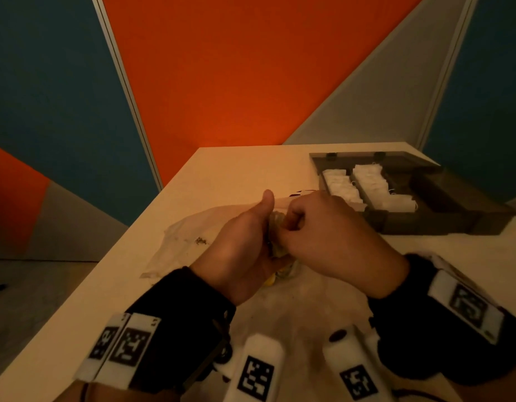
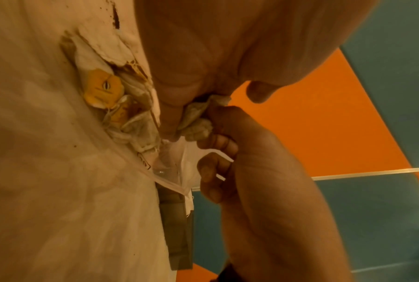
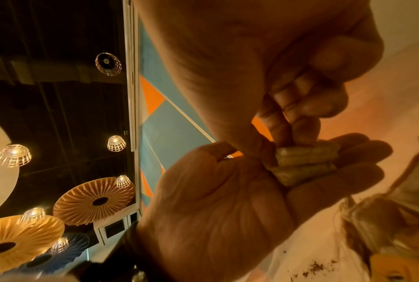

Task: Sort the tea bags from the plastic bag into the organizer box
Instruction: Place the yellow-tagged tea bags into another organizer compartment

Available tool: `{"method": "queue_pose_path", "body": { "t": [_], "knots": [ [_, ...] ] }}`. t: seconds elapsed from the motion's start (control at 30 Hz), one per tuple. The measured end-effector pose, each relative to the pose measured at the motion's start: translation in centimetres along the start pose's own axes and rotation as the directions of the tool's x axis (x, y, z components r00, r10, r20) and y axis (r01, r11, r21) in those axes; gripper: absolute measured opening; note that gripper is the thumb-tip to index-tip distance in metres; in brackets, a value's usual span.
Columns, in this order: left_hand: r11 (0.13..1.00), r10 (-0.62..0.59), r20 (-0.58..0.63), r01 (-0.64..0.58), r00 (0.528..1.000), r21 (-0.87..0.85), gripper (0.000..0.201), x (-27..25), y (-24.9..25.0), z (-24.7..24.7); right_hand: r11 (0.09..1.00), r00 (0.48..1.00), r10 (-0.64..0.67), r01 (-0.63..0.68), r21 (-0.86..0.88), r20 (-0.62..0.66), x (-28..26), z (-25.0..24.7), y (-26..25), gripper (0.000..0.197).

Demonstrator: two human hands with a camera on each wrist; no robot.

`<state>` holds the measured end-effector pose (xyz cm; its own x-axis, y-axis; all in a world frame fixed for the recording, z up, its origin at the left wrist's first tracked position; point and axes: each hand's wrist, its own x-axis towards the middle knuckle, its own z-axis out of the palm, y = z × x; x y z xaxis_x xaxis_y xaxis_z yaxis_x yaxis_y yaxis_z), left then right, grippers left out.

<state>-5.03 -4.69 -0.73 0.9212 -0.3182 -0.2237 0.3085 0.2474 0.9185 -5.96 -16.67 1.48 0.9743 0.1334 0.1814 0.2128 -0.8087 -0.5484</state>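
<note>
Caught both hands meeting over the middle of the pale tabletop (image 1: 228, 166). Left hand (image 1: 239, 242) cupped palm-up with fingers fairly straight and thumb sticking up, cradling a little stack of tea bags (image 3: 305, 164) across the fingers. Right hand (image 1: 326, 236) curled over from above, thumb and fingertips (image 3: 300, 131) pinching the top of that same stack (looked like two or three folded bags, hard to count). Underneath and to the left, spotted the clear plastic bag (image 1: 190, 236) lying crumpled flat on the tabletop, with more tea bags and yellow tags (image 2: 102, 89) bunched inside and some loose tea crumbs (image 1: 201, 241) scattered in it. Off to the right and further back, found the dark organizer box (image 1: 442, 219) sitting open, two left compartments already filled with rows of white tea bags (image 1: 367, 184), the right-hand compartments looking dark. Black wrist straps with white marker blocks (image 1: 135, 343) on both arms.
</note>
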Motion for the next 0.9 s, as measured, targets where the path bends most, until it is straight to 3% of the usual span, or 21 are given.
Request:
{"method": "queue_pose_path", "body": {
  "t": [0.23,0.43,0.7,0.9],
  "knots": [
    [0.999,0.046,-0.041,-0.045,0.998,0.025,0.032,-0.3,-0.2,-0.3,0.983,0.974,-0.036,-0.006,0.183,0.225,0.1,-1.6,0.5,0.008],
    [0.999,0.032,-0.038,-0.031,0.999,0.023,0.028,0.0,-0.1,-0.4,0.976,0.999,-0.028,0.019,0.215,0.04,1.2,-4.2,2.1,0.022],
    [0.968,0.075,0.024,-0.078,0.997,0.238,0.022,-0.1,-0.1,0.7,0.986,0.973,-0.153,0.161,-0.035,0.171,1.9,-4.0,2.3,0.022],
    [0.905,0.093,0.019,-0.093,0.995,0.415,0.03,0.4,-0.3,0.4,0.981,0.97,-0.181,0.191,-0.044,0.164,1.9,-3.4,3.0,0.025]
  ]
}}
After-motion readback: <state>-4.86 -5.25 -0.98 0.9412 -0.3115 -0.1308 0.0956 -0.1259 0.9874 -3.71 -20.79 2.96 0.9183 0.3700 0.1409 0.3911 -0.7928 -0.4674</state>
